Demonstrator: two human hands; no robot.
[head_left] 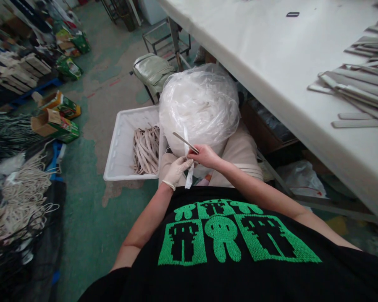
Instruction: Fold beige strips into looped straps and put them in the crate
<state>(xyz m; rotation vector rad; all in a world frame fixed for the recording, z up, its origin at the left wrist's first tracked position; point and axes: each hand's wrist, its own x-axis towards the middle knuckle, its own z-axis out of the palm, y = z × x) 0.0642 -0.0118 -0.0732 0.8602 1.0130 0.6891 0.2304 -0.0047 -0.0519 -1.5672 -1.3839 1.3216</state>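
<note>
My left hand (177, 171), in a pale glove, is closed with its fingertips pinching a white ribbon-like strip (189, 179) over my lap. Bare and closed, my right hand (205, 156) meets it at the fingertips and grips a thin, flat grey strip (180, 137) that points up to the left. The white strip runs up between both hands toward a large clear plastic bag (201, 100) full of white material, resting against my legs. How the two strips meet is hidden by my fingers.
Left of the bag stands a white plastic bin (115, 147) holding beige strips (146, 149). A white-topped table (271, 54) on the right carries a pile of flat grey strips (359, 84) and a small dark buckle-like piece (292, 14). Cartons (58, 121) and corded bundles (22, 188) lie at left.
</note>
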